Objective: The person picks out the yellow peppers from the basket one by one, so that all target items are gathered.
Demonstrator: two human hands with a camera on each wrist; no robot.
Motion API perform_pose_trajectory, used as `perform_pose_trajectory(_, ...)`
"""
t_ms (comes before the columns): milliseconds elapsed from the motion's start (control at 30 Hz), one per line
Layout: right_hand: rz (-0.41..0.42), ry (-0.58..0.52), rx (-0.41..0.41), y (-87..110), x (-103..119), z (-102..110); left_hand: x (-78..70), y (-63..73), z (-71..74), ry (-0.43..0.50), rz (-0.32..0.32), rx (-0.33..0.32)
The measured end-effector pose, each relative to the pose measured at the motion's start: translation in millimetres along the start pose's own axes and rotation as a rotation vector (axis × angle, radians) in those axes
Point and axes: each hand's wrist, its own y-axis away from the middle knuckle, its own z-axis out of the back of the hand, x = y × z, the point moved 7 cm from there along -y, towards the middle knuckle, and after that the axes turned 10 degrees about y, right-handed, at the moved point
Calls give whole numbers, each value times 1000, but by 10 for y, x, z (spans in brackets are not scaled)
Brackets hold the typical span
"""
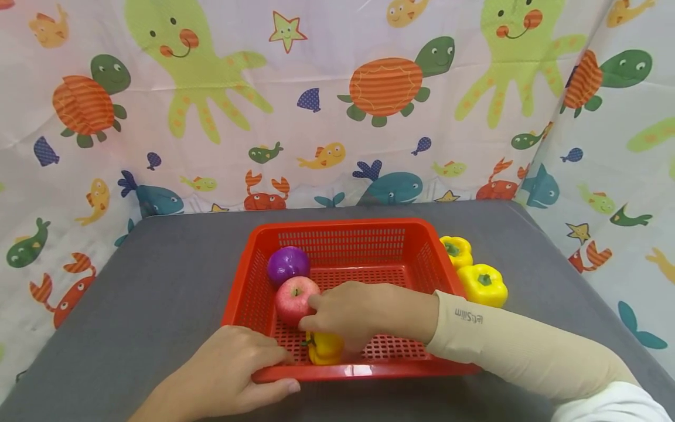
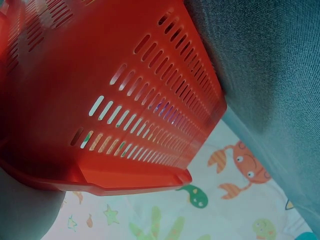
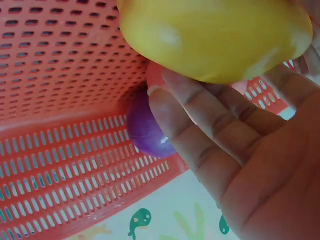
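Observation:
A red plastic basket (image 1: 337, 224) with slotted walls stands on the grey table. My left hand (image 1: 232, 369) holds its rim at the front left corner, thumb along the outside of the front. Inside the basket, my right hand (image 1: 358, 313) grips a yellow bell pepper (image 1: 324, 349) near the front wall; the right wrist view shows the fingers against the pepper (image 3: 215, 40). Just behind the pepper is a pink-red apple (image 1: 295, 299), close to the right fingertips. Beyond the apple sits a shiny purple round thing (image 1: 287, 265), of a kind I cannot tell.
Two more yellow bell peppers, a rear one (image 1: 457, 252) and a nearer one (image 1: 482, 285), lie outside the basket along its right wall. A curtain (image 1: 316, 123) printed with sea animals hangs behind and at the sides of the grey tabletop (image 1: 174, 264).

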Motion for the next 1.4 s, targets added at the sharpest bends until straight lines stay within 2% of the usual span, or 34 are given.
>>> perform_pose_trajectory(500,49,-20,-65,108,-21,55,14,3,-17,12,35,29)
perform_pose_trajectory(900,24,-154,-113,288,-110,119,-11,13,5,-8,-8,5)
perform_pose_trajectory(1167,-33,-212,-156,446,-214,94,11,-7,-11,34,30,22)
perform_pose_trajectory(1400,-99,-296,-200,611,-321,96,23,-12,-18,23,47,32)
